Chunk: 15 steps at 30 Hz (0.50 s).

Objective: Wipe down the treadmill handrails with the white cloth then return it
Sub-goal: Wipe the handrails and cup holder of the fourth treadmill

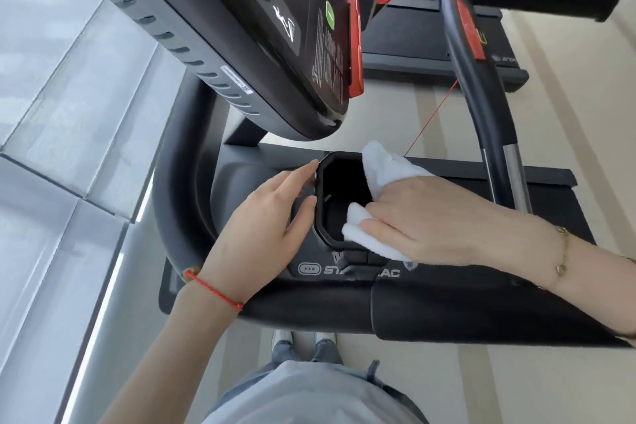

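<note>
**Cloth at the cup holder's mouth, right hand on it**

From where I sit, what matters is how the cloth (382, 179) lies to the cup holder (339, 200): it straddles the holder's right rim, one bunched end poking up past the far edge, the other folded end hanging just inside the dark opening near the thumb. Its long axis runs roughly along that rim, far to near. My right hand (423, 220) is the one on it, so it is the nearer by any count; the fingers curl over the cloth from the right, thumb pressed against the lower fold, pinching it. I cannot see the fingertips under the fabric.

My left hand (265, 217) holds nothing. Its fingers are straight and lightly spread, index tip touching the holder's left rim, the others close beside it (steadying, I judge, rather than gripping).

The padded handrail (481, 317) runs across below both wrists, apart from the cloth. I judge this is either a pick-up or the return; the pictures alone don't settle which. Either way the move is along the holder's depth.
</note>
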Each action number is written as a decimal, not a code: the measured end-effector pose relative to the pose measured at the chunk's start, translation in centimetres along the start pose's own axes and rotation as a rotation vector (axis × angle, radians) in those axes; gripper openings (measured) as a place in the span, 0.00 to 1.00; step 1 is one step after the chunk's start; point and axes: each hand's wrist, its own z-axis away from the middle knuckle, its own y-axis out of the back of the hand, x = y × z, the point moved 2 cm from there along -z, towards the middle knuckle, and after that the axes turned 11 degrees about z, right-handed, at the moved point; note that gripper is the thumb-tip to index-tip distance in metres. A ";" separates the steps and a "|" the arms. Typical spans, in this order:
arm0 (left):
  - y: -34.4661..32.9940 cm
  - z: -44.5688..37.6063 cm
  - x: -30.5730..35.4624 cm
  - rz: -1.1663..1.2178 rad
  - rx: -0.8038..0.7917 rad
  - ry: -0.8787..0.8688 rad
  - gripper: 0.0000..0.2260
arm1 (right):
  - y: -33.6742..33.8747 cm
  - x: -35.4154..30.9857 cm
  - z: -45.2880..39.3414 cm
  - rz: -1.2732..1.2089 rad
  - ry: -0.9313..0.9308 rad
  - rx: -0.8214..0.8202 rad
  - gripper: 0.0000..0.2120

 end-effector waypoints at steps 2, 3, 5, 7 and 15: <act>-0.2 0.3 0.3 -0.006 0.009 0.017 0.22 | 0.1 0.6 1.2 -0.055 0.040 0.001 0.25; -0.3 0.4 0.4 -0.009 0.015 0.024 0.22 | -0.2 1.0 2.0 -0.070 0.061 -0.008 0.24; -0.7 0.5 0.5 -0.018 0.032 0.035 0.22 | -0.6 1.3 3.2 -0.093 0.095 0.003 0.20; -1.1 0.5 0.6 -0.019 0.043 0.044 0.22 | -0.9 1.8 4.4 -0.076 0.122 0.036 0.20; -1.4 0.5 0.5 -0.043 0.088 0.049 0.22 | -2.6 0.6 4.8 -0.396 -0.307 0.123 0.28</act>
